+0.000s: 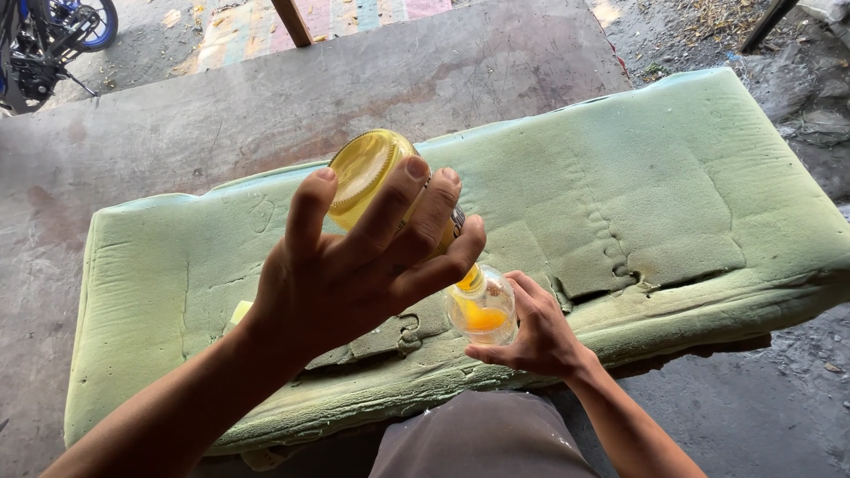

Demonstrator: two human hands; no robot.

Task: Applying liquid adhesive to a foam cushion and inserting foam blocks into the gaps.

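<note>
My left hand (354, 265) grips a glass jar (367, 173) of yellow liquid, tipped bottom up with its mouth pointing down toward me. Yellow liquid runs from it into a small clear container (482, 310), which my right hand (536, 332) holds just under the jar's mouth. The small container has orange-yellow liquid pooled at its bottom. Both hands hover over the front part of a worn green foam cushion (664, 186) that lies flat before me.
The foam cushion has torn, patched areas and rests on a grey concrete slab (266, 97). A blue motorbike (44, 35) stands at the far left. Wooden posts (292, 22) rise at the back. Dirt and debris (815, 115) lie at the right.
</note>
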